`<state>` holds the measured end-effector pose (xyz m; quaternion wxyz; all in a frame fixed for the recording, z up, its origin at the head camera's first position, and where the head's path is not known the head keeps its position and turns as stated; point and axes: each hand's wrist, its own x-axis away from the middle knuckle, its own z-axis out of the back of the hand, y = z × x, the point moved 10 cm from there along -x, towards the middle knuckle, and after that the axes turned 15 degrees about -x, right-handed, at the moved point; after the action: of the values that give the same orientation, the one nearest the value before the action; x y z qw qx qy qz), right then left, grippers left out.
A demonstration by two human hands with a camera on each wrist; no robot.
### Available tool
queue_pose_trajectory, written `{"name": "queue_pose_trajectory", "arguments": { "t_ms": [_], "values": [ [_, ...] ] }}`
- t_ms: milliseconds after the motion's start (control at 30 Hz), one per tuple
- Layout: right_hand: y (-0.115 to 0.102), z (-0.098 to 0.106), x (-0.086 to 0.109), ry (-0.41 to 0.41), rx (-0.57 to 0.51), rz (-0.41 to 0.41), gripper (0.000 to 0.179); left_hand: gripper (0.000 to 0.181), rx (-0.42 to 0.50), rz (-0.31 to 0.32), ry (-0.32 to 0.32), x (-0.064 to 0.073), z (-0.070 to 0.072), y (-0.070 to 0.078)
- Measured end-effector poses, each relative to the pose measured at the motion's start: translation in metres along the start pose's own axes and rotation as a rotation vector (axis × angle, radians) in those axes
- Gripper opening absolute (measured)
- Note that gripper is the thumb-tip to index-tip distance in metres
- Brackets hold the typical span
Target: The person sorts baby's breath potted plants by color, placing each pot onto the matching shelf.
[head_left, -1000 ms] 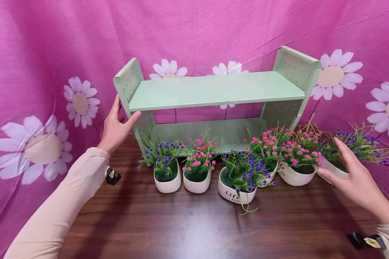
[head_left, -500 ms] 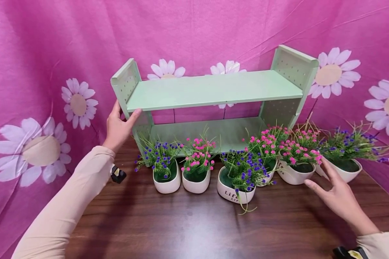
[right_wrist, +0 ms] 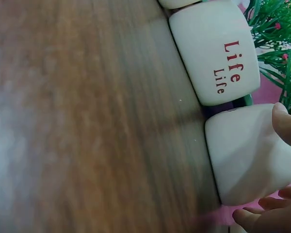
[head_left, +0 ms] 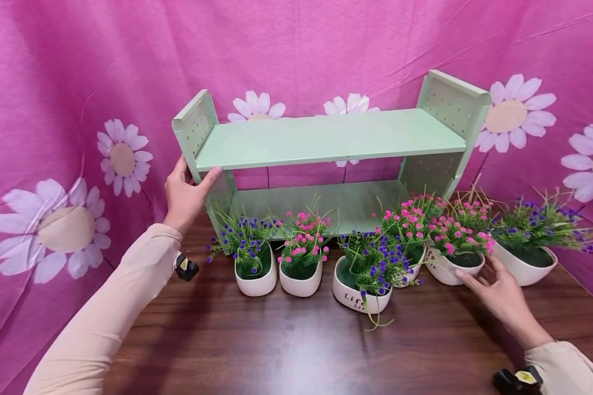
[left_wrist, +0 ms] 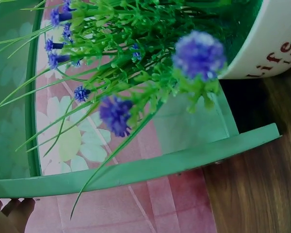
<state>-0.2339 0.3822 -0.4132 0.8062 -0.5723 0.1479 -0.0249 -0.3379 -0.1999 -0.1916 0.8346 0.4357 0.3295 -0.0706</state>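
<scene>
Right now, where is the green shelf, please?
In the head view, the green shelf stands at the centre, behind the flower pots, with the left hand on its left end.

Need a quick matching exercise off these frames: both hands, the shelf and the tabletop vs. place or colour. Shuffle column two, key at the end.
Column one
1. Left hand
2. Two-tier shelf
3. Right hand
4. Tabletop

Column two
A. Dark brown with wood grain
B. At a white pot with pink flowers
C. Holding the left end of the two-tier shelf
D. Pale green

Pairs: 1-C, 2-D, 3-B, 4-A
</scene>
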Motion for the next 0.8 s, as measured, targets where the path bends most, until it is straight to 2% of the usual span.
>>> {"name": "queue_pose_trajectory", "arguments": {
  "t_ms": [333, 600, 800],
  "values": [
    [0.0020, -0.0042, -0.0066, 0.044, 0.032, 0.007, 0.078, 0.053, 0.021, 0.024, 0.016, -0.0002, 0.0005, -0.0032],
    [0.0022, -0.0027, -0.0079, 0.058, -0.034, 0.040, 0.075, 0.053, 0.035, 0.030, 0.010, 0.0000, 0.0008, -0.0041],
    [0.0032, 0.0002, -0.0061, 0.074, -0.037, 0.018, 0.069, 0.054, 0.036, 0.047, 0.004, -0.0014, 0.0007, -0.0080]
  ]
}}
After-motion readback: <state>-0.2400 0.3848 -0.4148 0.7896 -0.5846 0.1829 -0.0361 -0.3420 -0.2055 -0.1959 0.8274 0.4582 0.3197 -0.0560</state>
